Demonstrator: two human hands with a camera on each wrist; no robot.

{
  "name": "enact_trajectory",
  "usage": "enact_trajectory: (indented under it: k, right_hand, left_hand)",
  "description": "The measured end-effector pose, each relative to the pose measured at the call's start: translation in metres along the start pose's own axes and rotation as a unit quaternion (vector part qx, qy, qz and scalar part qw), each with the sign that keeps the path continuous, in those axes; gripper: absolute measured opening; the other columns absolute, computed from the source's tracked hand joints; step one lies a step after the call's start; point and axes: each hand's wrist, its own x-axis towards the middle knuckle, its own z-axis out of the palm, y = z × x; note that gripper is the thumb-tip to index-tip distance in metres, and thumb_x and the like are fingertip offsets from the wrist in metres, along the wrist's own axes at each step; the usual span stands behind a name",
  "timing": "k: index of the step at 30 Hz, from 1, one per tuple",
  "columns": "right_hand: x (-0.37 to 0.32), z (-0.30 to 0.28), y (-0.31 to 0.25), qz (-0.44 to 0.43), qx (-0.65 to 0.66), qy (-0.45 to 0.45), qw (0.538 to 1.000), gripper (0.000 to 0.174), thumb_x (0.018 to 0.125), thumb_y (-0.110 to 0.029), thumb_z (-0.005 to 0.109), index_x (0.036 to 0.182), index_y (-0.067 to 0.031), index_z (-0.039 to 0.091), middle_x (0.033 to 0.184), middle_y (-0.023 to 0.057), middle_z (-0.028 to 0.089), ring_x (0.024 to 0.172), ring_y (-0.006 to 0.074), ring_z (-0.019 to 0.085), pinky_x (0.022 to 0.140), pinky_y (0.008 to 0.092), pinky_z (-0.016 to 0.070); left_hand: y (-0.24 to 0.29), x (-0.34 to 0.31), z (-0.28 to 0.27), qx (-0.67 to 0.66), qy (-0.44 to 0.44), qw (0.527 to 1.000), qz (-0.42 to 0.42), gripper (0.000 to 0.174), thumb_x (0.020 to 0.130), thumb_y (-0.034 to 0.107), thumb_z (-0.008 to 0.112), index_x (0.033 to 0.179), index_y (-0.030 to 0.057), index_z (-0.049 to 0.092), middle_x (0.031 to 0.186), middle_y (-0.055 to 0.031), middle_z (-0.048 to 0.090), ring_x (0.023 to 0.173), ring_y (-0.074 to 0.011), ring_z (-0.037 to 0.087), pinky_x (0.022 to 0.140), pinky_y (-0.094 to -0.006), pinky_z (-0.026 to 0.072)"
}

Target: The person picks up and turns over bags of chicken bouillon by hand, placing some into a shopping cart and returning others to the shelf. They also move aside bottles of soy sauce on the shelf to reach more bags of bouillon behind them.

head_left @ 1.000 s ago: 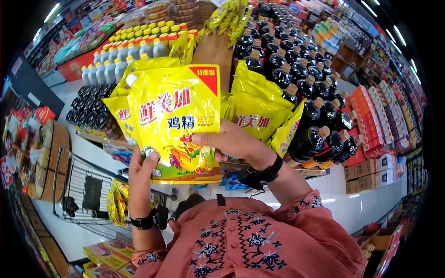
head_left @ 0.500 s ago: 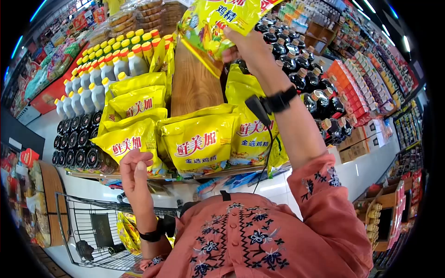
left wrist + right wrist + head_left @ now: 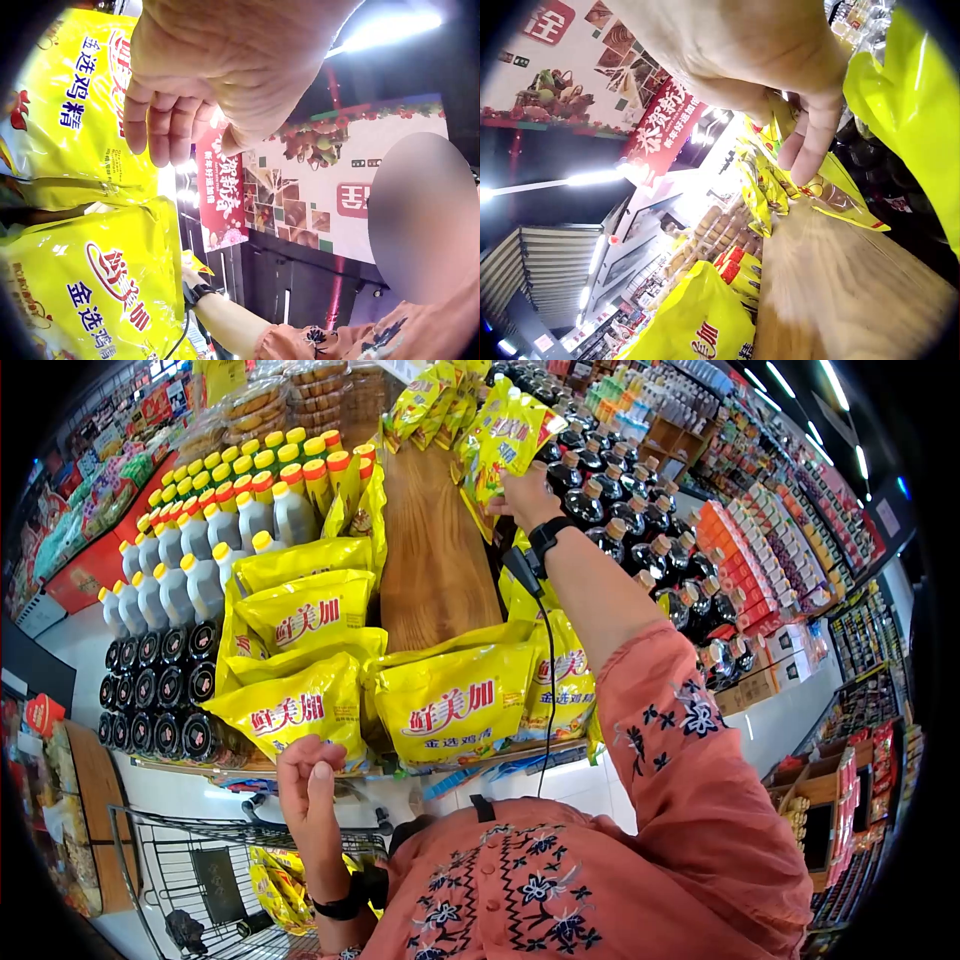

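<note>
The right hand (image 3: 528, 498) reaches to the far right side of the wooden display top and grips the lower part of a yellow seasoning bag (image 3: 508, 442). In the right wrist view, fingers (image 3: 814, 142) curl on that bag's edge above the wood. The left hand (image 3: 312, 785) is raised in front of the near yellow bags (image 3: 300, 705), holding nothing, its fingers loosely bent. The left wrist view shows this hand (image 3: 225, 75) palm side, beside two large yellow bags (image 3: 90, 277).
Dark bottles (image 3: 630, 515) stand right of the wooden top (image 3: 430, 550). White bottles (image 3: 205, 585) and dark jars (image 3: 170, 735) line the left. A wire cart (image 3: 150, 850) holding yellow bags stands at lower left. More bags (image 3: 435, 405) lie at the far end.
The left hand let go of the bag. The right hand carried it forward over the wooden top to the far right side, where it now appears smaller and upright.
</note>
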Motion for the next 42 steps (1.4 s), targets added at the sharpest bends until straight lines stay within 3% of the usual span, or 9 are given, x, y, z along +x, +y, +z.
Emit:
enact_trajectory:
  k: [4,14,20,26,28,33,36,39,42]
  right_hand:
    - [0.029,0.005,0.026,0.021,0.012,-0.014,1.000,0.036,0.101,-0.019,0.053,0.133,-0.0003,0.053,0.106,0.0171,0.067,0.061,0.0297,0.068,0.051,0.0410,0.0606]
    - [0.058,0.014,0.047,0.101,0.060,0.035,0.992,0.035,0.101,-0.015,0.051,0.131,0.0029,0.048,0.109,0.0229,0.064,0.082,0.0377,0.069,0.067,0.0502,0.0618]
    - [0.056,0.003,0.041,0.117,0.090,-0.015,0.989,0.032,0.098,-0.008,0.047,0.127,0.0057,0.046,0.114,0.0253,0.061,0.097,0.0430,0.069,0.077,0.0516,0.0606]
    - [0.058,-0.010,0.059,0.105,0.232,-0.076,0.964,0.041,0.099,-0.015,0.053,0.138,-0.0074,0.045,0.126,0.0202,0.059,0.099,0.0455,0.068,0.082,0.0548,0.0595]
    - [0.052,-0.008,0.045,0.117,0.178,-0.066,0.975,0.045,0.100,-0.018,0.056,0.142,-0.0116,0.042,0.132,0.0204,0.056,0.105,0.0486,0.066,0.087,0.0576,0.0575]
    - [0.017,-0.005,0.021,0.077,0.116,-0.087,0.986,0.041,0.099,-0.013,0.051,0.139,-0.0067,0.043,0.130,0.0197,0.058,0.099,0.0452,0.069,0.080,0.0519,0.0617]
    - [0.029,0.002,0.025,0.093,0.074,-0.066,0.991,0.036,0.096,-0.012,0.047,0.132,-0.0105,0.050,0.115,0.0144,0.063,0.092,0.0435,0.068,0.070,0.0521,0.0600]
    - [-0.004,0.000,0.004,0.072,0.116,-0.089,0.987,0.033,0.096,-0.015,0.053,0.127,-0.0053,0.051,0.111,0.0149,0.063,0.090,0.0428,0.068,0.068,0.0509,0.0611]
    - [-0.025,0.009,-0.010,0.027,0.165,-0.170,0.971,0.038,0.097,-0.012,0.054,0.130,0.0059,0.046,0.121,0.0195,0.060,0.099,0.0373,0.068,0.084,0.0478,0.0617]
  left_hand:
    - [-0.001,0.004,-0.002,0.000,-0.002,1.000,-0.017,0.032,0.098,0.009,0.054,0.128,-0.0009,0.051,0.109,-0.0120,0.067,0.099,-0.0170,0.060,0.095,-0.0332,0.0462]
    - [-0.003,0.007,-0.003,-0.011,-0.020,0.999,-0.042,0.029,0.100,0.011,0.056,0.127,0.0002,0.052,0.108,-0.0105,0.066,0.101,-0.0163,0.060,0.094,-0.0317,0.0470]
    - [-0.010,0.007,-0.003,0.003,-0.015,0.999,-0.050,0.028,0.101,0.016,0.055,0.125,0.0014,0.053,0.103,-0.0081,0.067,0.092,-0.0141,0.059,0.088,-0.0293,0.0474]
    - [-0.009,0.009,-0.002,0.001,-0.043,0.997,-0.063,0.027,0.101,0.012,0.056,0.125,0.0007,0.053,0.105,-0.0080,0.066,0.096,-0.0137,0.059,0.090,-0.0281,0.0464]
    - [-0.009,0.008,0.001,0.011,-0.038,0.998,-0.052,0.026,0.102,0.016,0.055,0.123,0.0010,0.054,0.103,-0.0077,0.067,0.093,-0.0135,0.059,0.087,-0.0282,0.0471]
    - [-0.012,0.004,0.003,0.012,-0.044,0.998,-0.042,0.026,0.103,0.018,0.055,0.122,0.0009,0.055,0.101,-0.0074,0.067,0.090,-0.0131,0.059,0.086,-0.0279,0.0474]
    - [-0.016,0.001,0.004,0.006,-0.044,0.998,-0.041,0.026,0.103,0.019,0.055,0.121,0.0009,0.055,0.101,-0.0074,0.067,0.090,-0.0130,0.059,0.086,-0.0278,0.0473]
    - [-0.020,-0.004,0.006,0.004,-0.048,0.998,-0.041,0.025,0.103,0.019,0.055,0.121,0.0012,0.055,0.101,-0.0070,0.067,0.090,-0.0129,0.059,0.086,-0.0275,0.0472]
    - [-0.018,-0.010,0.013,0.010,-0.044,0.998,-0.045,0.024,0.103,0.019,0.055,0.119,0.0014,0.057,0.101,-0.0063,0.067,0.090,-0.0127,0.060,0.086,-0.0271,0.0472]
